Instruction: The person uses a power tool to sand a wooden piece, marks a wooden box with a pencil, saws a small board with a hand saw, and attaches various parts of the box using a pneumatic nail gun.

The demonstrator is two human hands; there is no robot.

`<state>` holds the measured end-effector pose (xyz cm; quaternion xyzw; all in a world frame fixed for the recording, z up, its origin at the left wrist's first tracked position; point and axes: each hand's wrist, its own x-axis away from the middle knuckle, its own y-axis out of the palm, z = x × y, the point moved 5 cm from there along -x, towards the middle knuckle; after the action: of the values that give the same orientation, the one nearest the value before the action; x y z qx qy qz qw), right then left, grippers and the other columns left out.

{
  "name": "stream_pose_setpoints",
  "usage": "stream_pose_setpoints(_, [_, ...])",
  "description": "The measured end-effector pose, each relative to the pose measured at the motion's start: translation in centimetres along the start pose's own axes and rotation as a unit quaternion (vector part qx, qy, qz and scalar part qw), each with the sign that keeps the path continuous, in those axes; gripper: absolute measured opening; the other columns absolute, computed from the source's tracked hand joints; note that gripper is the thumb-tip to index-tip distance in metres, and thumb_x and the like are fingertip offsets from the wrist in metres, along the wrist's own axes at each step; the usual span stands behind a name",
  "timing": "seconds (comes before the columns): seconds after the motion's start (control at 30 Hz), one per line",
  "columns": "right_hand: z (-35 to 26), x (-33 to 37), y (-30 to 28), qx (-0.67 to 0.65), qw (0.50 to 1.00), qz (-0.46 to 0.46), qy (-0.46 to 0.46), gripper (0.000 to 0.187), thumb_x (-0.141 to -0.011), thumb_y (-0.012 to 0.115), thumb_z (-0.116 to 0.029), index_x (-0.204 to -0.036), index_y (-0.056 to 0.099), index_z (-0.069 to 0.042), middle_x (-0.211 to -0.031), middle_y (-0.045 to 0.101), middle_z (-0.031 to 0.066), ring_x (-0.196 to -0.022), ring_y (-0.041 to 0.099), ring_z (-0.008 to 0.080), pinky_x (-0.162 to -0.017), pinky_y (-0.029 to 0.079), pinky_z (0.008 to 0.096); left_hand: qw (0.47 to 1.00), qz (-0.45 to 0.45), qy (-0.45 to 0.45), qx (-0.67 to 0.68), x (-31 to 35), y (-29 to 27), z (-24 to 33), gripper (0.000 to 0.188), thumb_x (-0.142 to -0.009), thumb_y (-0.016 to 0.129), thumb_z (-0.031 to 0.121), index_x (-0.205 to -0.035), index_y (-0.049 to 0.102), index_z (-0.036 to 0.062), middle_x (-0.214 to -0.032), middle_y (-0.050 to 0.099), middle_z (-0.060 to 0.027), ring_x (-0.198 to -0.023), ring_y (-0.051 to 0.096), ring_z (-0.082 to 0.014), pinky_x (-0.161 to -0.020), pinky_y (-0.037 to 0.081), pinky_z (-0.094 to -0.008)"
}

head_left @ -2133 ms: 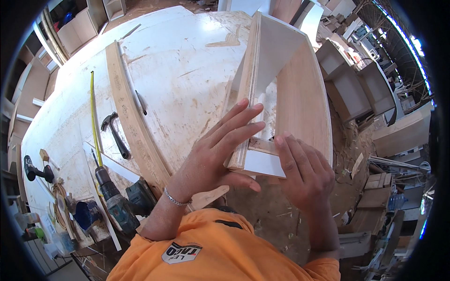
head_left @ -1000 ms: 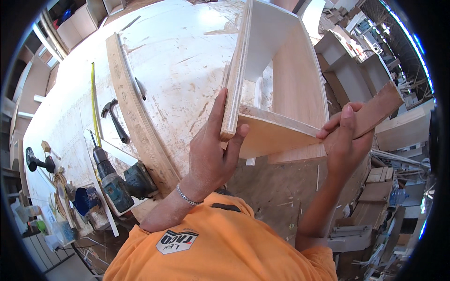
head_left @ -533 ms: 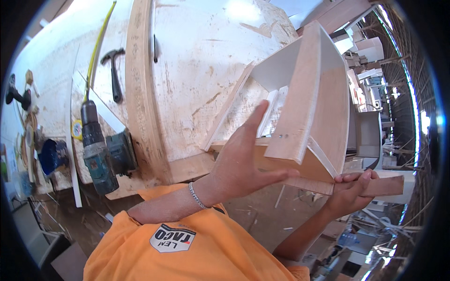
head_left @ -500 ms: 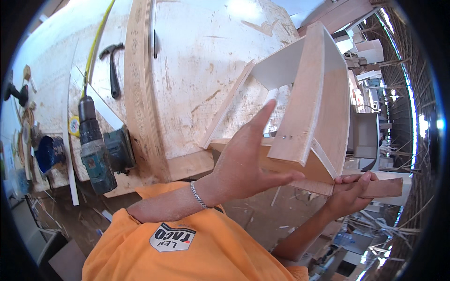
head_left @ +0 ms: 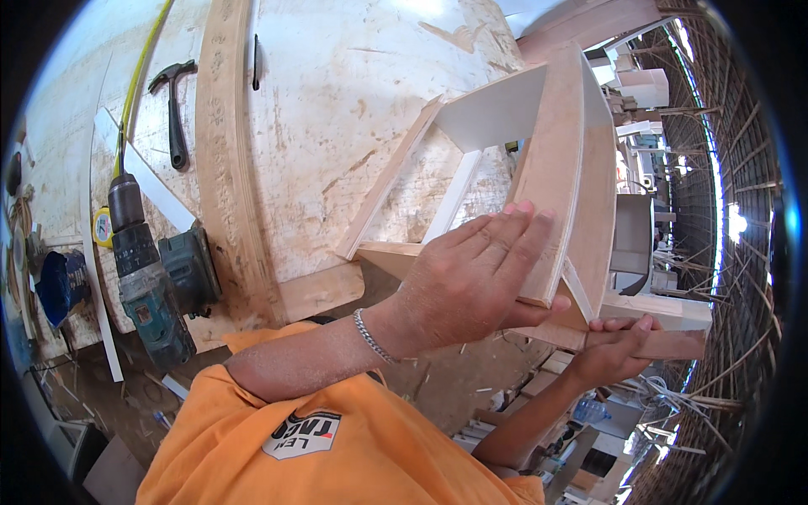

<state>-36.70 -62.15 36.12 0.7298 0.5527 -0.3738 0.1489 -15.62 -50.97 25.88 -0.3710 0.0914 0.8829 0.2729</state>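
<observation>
L hand (head_left: pixel 471 282): laid palm-down over near end of top rail (head_left: pixel 551 160); fingers extended on upper face, thumb tucked by the end edge; whether a squeeze is applied can't be told.
R hand (head_left: pixel 613 352): wrapped around short wood strip (head_left: pixel 677 344), to R of L hand, at near R corner of box frame (head_left: pixel 596 210).
Wood strip: one end protrudes to R of R hand; inner end covered by fingers, so contact w/ frame can't be told. No fixing visible; judged loose.
Box frame: located under & beyond L hand; near end hung past edge of bench (head_left: pixel 328 93).
Frame, done: near end panel (head_left: pixel 389 259), R side & far end panel (head_left: pixel 497 109) seen meeting at corners; top rail apparently seated; shell judged mostly assembled.
Frame, left: strip judged unattached; fixings under L hand hidden, unconfirmed; no. of further pcs unknown.
Drill (head_left: pixel 156 286): laid L of L hand, bit mounted, not in use.
Tape measure (head_left: pixel 103 225): set L of drill, blade extended away.
Timber board (head_left: pixel 227 151): laid lengthwise, between L hand & hammer (head_left: pixel 174 118), approx.
Hammer: placed far L of L hand, untouched.
Pencil-like item (head_left: pixel 256 63): laid beyond L hand, just R of board; kind uncertain.
</observation>
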Motion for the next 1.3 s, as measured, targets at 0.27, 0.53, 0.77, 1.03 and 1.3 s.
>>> stream_pose_setpoints(0.27, [0.7, 0.1, 0.5, -0.118, 0.992, -0.047, 0.012, 0.026, -0.106, 0.060, -0.025, -0.120, 0.054, -0.004, -0.073, 0.053, 0.0029, -0.057, 0.050, 0.0107, -0.050, 0.048, 0.0265, 0.994, -0.074, -0.078, 0.022, -0.8, -0.7, -0.3, 0.085, -0.075, 0.090, 0.048, -0.139, 0.059, -0.0004, -0.129, 0.070, -0.0191, -0.118, 0.071, -0.0315, -0.099, 0.057, -0.0378])
stream_pose_setpoints(0.53, [6.9, -3.9, -0.8, -0.032, 0.967, -0.204, 0.146, 0.040, -0.099, 0.072, -0.025, -0.131, 0.057, -0.005, -0.089, 0.060, 0.0015, -0.065, 0.054, 0.0089, -0.057, 0.043, 0.0215, 0.860, -0.266, -0.336, 0.276, -1.8, -1.0, -2.7, 0.109, -0.090, 0.061, 0.077, -0.162, 0.029, 0.0012, -0.160, 0.041, -0.0246, -0.150, 0.041, -0.0379, -0.120, 0.037, -0.0501])
stream_pose_setpoints(0.77, [5.6, -2.3, 1.8, -0.021, 0.948, -0.292, 0.124, 0.056, -0.089, 0.072, -0.017, -0.141, 0.056, -0.003, -0.131, 0.059, 0.0094, -0.121, 0.056, 0.0198, -0.106, 0.043, 0.0344, 0.891, -0.228, -0.285, 0.271, -0.2, -0.3, -1.0, 0.116, -0.084, 0.078, 0.066, -0.166, 0.022, 0.0055, -0.162, 0.041, -0.0223, -0.150, 0.040, -0.0311, -0.123, 0.031, -0.0430])
stream_pose_setpoints(1.03, [6.8, -2.1, 2.3, -0.104, 0.930, -0.316, 0.155, 0.061, -0.087, 0.067, -0.008, -0.146, 0.050, -0.002, -0.142, 0.055, 0.0118, -0.129, 0.054, 0.0219, -0.112, 0.041, 0.0361, 0.945, -0.167, -0.232, 0.157, -0.1, 0.2, -1.6, 0.114, -0.085, 0.065, 0.076, -0.164, 0.029, 0.0027, -0.162, 0.044, -0.0158, -0.150, 0.041, -0.0254, -0.122, 0.033, -0.0392])
stream_pose_setpoints(1.3, [8.8, -1.0, 3.5, -0.274, 0.860, -0.318, 0.291, 0.073, -0.084, 0.072, -0.019, -0.147, 0.046, 0.007, -0.135, 0.058, 0.0170, -0.123, 0.059, 0.0235, -0.107, 0.046, 0.0368, 0.781, -0.223, -0.460, 0.359, -4.8, 2.2, -8.2, 0.101, -0.098, 0.040, 0.079, -0.148, 0.046, -0.0082, -0.120, 0.067, -0.0234, -0.113, 0.068, -0.0253, -0.096, 0.057, -0.0409])
